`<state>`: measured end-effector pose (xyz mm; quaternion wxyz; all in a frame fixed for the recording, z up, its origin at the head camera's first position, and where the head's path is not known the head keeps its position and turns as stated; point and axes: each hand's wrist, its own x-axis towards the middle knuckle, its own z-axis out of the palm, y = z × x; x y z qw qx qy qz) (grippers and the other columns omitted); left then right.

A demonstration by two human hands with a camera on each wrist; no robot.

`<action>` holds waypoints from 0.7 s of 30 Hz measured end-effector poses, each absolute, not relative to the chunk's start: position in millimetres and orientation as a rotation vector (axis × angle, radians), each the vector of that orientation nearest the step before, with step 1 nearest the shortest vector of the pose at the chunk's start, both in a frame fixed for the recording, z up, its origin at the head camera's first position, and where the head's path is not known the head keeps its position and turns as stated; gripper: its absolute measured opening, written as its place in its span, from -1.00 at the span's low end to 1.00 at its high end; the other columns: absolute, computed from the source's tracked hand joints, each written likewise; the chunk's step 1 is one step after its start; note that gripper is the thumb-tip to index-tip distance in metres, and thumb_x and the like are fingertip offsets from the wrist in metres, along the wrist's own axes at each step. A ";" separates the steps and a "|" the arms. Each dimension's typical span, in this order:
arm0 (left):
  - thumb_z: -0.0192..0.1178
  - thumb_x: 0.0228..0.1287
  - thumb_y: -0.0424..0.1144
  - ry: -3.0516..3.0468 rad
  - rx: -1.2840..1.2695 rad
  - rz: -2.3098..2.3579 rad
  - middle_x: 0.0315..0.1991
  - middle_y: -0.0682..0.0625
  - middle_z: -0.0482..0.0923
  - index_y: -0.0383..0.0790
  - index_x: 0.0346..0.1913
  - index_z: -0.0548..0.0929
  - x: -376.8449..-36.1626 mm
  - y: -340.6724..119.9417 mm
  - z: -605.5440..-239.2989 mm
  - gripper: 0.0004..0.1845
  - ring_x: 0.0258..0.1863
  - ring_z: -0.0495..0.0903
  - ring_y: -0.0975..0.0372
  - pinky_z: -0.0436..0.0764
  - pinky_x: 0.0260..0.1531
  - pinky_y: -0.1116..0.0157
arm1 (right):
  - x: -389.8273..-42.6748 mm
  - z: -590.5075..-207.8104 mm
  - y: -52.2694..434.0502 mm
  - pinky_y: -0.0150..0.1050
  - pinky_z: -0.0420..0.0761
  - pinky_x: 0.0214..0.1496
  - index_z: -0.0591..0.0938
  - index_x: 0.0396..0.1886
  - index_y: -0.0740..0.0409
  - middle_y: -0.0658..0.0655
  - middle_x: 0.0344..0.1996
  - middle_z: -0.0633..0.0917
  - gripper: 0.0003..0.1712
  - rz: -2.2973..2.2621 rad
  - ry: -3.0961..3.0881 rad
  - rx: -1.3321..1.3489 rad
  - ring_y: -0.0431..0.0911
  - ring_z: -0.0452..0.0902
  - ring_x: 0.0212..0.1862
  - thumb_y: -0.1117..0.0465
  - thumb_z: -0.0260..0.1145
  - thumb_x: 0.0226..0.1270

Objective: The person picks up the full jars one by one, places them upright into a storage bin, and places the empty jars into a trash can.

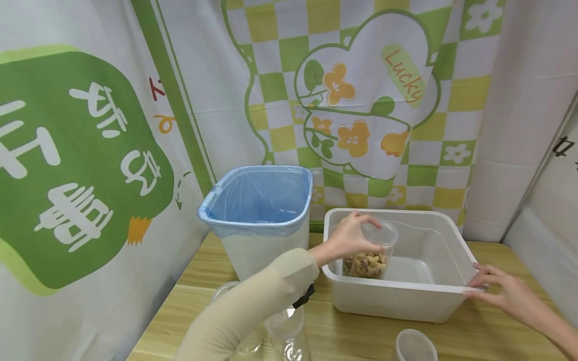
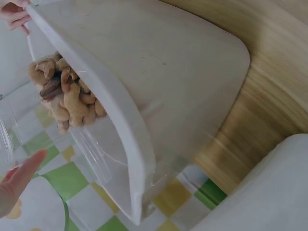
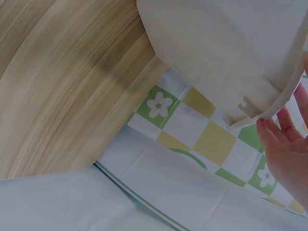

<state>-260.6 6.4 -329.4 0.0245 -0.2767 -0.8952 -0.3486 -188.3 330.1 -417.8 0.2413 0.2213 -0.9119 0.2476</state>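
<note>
My left hand (image 1: 349, 238) grips a clear plastic cup (image 1: 385, 231) near its top, inside the left part of a white plastic tub (image 1: 388, 301). The cup leans a little, and nuts (image 1: 367, 265) fill its lower part. Close up in the left wrist view, the nuts (image 2: 72, 98) look mostly like pale cashews with a few darker pieces. Whether the cup's base touches the tub floor is hidden by the front wall. At the tub's right rim, my right hand (image 1: 503, 291) pinches the edge, thumb and fingers on either side of the rim (image 3: 276, 103) in the right wrist view.
Left of the tub stands a white bin (image 1: 266, 253) with a blue liner (image 1: 257, 193). Clear plastic containers (image 1: 289, 338) stand on the wooden table (image 1: 361, 336) at the front, partly behind my left sleeve. A small round translucent-white piece (image 1: 416, 346) lies before the tub. Printed curtains (image 1: 289, 90) hang behind.
</note>
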 end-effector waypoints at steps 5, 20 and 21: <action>0.45 -0.27 -0.09 -2.852 -0.942 -0.998 -0.06 -0.05 0.37 -0.05 -0.12 0.56 -262.6 5.7 -336.6 -0.49 -0.11 0.41 0.18 0.44 -0.23 0.43 | -188.8 -417.7 329.8 -0.09 0.50 -0.47 0.59 -0.61 -0.26 -0.29 -0.22 0.52 -0.68 0.650 -2.487 0.618 -0.74 -0.01 -0.04 0.20 0.52 -0.38; 0.43 -0.24 -0.16 -2.947 -1.100 -0.812 -0.01 -0.07 0.35 -0.07 -0.08 0.53 -264.2 10.7 -352.5 -0.47 -0.11 0.40 0.23 0.44 -0.19 0.45 | -188.7 -417.7 330.2 0.04 0.49 -0.44 0.59 -0.61 -0.26 -0.29 -0.19 0.50 -0.71 0.670 -2.507 0.596 -0.69 0.08 -0.08 0.19 0.51 -0.35; 0.44 -0.25 -0.14 -2.951 -1.109 -0.794 -0.01 -0.07 0.36 -0.07 -0.08 0.53 -263.9 11.5 -353.2 -0.46 -0.11 0.40 0.24 0.44 -0.19 0.45 | -188.5 -417.8 330.2 0.04 0.49 -0.44 0.59 -0.61 -0.26 -0.29 -0.18 0.50 -0.71 0.664 -2.506 0.594 -0.69 0.08 -0.07 0.19 0.51 -0.35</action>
